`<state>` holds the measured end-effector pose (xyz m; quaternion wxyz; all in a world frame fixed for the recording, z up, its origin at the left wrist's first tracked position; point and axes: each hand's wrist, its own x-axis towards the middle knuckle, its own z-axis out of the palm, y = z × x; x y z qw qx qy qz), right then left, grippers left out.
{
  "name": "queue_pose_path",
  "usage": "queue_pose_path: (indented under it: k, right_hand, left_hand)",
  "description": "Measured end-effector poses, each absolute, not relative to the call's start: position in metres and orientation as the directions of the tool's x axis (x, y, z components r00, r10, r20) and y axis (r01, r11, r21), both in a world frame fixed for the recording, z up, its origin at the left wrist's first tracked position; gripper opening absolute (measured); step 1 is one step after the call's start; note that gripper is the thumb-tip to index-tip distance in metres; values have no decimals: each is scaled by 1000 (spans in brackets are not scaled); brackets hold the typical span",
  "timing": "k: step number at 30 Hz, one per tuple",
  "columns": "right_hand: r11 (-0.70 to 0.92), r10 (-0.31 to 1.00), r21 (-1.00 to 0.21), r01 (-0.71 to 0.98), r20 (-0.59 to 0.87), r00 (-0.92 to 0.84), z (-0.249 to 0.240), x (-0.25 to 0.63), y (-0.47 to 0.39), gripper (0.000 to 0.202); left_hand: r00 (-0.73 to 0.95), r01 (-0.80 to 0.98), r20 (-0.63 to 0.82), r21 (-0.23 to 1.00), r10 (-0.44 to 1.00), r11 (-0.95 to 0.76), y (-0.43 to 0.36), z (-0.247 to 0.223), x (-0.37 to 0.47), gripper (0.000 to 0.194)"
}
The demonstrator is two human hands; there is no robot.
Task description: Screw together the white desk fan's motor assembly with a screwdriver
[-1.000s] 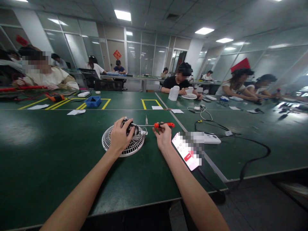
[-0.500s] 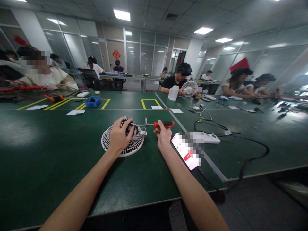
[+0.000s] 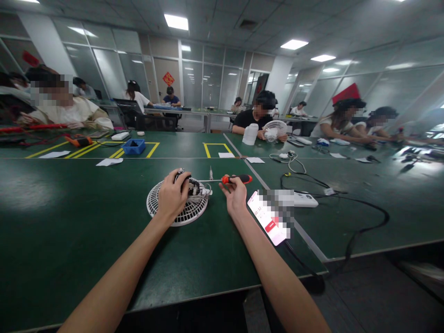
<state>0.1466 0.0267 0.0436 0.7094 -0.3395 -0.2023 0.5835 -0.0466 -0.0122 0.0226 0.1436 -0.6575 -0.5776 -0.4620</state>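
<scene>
A white round fan grille (image 3: 190,215) lies on the green table, with a dark motor (image 3: 193,186) and white wires on top of it. My left hand (image 3: 172,196) is closed around the motor and hides part of it. In my right hand (image 3: 236,196) is a screwdriver (image 3: 239,179) with a red and black handle, gripped by the fingertips. Its shaft lies level and points left to the motor; the tip's exact contact is too small to make out. Behind the shaft stands a small thin pointed item (image 3: 211,173).
Right of my right forearm lies a lit phone (image 3: 267,219), beside a white power strip (image 3: 305,200) and black cables (image 3: 378,208). A blue bin (image 3: 133,146) and paper slips (image 3: 109,162) are farther back. Across the table a person holds another white fan (image 3: 275,130).
My right hand's fingers have shifted on the screwdriver handle, which sits slightly farther right. My left hand stays on the motor. The person opposite has tilted their fan.
</scene>
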Motion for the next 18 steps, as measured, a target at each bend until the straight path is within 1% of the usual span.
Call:
queue_pose_path:
  k: [3,6,12,15,18]
  right_hand:
    - [93,968,-715,-693,-97,230,44,146,26,16]
    - [96,967,-737,-669,-89,237,42,146,28,18]
    - [123,956,-793,-597,-67,286,36,146,32,41]
    - [113,947,-811,-573,-85,308,34,145,33,46]
    - [103,939,-825,-556,-103,328,33,144,33,46]
  left_hand:
    - [-93,888,775,348,625,-300,-12,23,-47,32]
    - [-98,882,776,358,623,-307,-12,23,-47,30]
    - [-115,861,774,390,623,-326,-12,24,-45,29]
    - [-121,852,769,405,628,-331,-13,24,-45,29]
    - [-109,850,775,397,623,-345,-12,22,-46,29]
